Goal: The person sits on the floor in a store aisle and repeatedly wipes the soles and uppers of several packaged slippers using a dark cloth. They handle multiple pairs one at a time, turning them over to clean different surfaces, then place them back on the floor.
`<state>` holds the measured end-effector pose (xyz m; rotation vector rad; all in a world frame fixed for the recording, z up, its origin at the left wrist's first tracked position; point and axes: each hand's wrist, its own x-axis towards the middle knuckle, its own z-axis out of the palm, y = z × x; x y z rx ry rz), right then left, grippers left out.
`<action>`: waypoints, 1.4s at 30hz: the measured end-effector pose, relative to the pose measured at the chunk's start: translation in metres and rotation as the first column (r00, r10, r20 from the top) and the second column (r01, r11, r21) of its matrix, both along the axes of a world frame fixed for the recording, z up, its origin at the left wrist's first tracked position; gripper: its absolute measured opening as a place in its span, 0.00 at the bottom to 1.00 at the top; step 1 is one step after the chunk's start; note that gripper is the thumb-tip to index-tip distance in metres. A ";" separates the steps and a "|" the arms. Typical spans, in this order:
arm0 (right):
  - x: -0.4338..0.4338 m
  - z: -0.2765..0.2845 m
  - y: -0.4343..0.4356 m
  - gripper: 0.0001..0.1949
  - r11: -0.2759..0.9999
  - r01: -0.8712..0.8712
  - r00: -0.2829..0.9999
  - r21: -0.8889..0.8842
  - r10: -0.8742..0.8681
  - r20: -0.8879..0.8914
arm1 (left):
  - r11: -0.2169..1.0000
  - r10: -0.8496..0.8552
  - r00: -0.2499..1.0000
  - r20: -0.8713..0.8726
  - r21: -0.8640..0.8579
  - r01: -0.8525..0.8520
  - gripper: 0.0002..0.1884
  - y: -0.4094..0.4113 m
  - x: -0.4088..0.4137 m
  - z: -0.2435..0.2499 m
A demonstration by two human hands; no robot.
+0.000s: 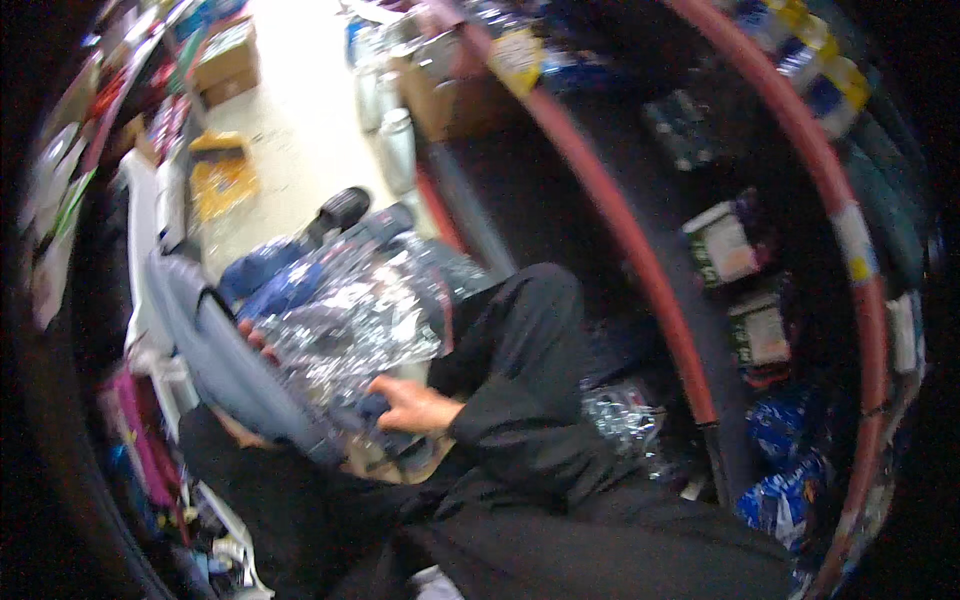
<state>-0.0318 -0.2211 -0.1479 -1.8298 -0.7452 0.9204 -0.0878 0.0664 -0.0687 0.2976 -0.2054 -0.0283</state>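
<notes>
Clear plastic-wrapped packets (360,315) of dark and blue goods, perhaps clothing, lie heaped before me. A curved grey-blue item (247,360), blurred, stands along the heap's left side. Only the fingertips of my left hand (259,341) show between this item and the plastic; the rest of that hand is hidden behind it. My right hand (416,406) reaches in from the right at the near end of the heap, thumb and fingers bent against a dark item (371,409). Whether they grip it is unclear. Below the right hand is a tan piece (375,461), possibly cardboard.
Dark shelves with red edges (622,217) curve along the right, holding boxed goods (720,244) and blue packets (784,487). A cardboard box (225,60) and yellow packaging (223,176) lie at the upper left. My bent knee (532,307) is beside the heap.
</notes>
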 end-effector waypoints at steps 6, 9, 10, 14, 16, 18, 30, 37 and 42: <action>0.014 0.017 -0.005 0.31 0.988 0.154 0.988 0.021 -0.154 -0.004 | 0.996 0.078 0.997 -0.022 0.044 -0.077 0.28 -0.010 0.007 -0.005; 0.019 0.030 -0.011 0.32 0.957 0.272 0.955 0.106 -0.254 -0.154 | 0.997 -0.008 0.999 -0.047 0.072 0.011 0.26 -0.004 0.010 -0.010; 0.020 0.032 -0.012 0.31 0.944 0.301 0.943 0.138 -0.273 -0.188 | 0.995 -0.059 0.995 -0.076 0.075 0.064 0.26 -0.004 0.012 -0.004; 0.020 0.042 -0.015 0.31 0.887 0.399 0.913 0.234 -0.360 -0.192 | 0.985 -0.148 0.971 -0.186 0.055 0.161 0.28 0.011 0.010 -0.016; 0.017 0.056 -0.026 0.30 0.831 0.481 0.871 0.280 -0.415 -0.264 | 0.998 -0.050 0.979 -0.197 0.032 0.057 0.29 -0.001 0.007 -0.021; 0.013 0.110 -0.049 0.29 0.790 0.521 0.848 0.322 -0.440 -0.293 | 0.988 0.156 0.953 -0.258 0.034 -0.152 0.30 -0.012 0.006 -0.030; -0.003 0.298 -0.292 0.26 0.596 0.762 0.041 0.253 -0.434 0.900 | 0.644 0.514 0.856 0.058 0.633 -0.430 0.26 -0.066 -0.013 -0.006; -0.012 0.257 -0.235 0.24 0.705 0.698 0.290 0.123 -0.436 0.852 | 0.929 0.308 0.773 -0.555 0.349 -0.119 0.28 -0.096 0.015 0.051; 0.019 0.197 -0.091 0.29 0.923 0.368 0.887 0.111 -0.384 0.255 | 0.932 0.273 0.827 -0.491 0.348 -0.101 0.23 -0.093 0.016 0.022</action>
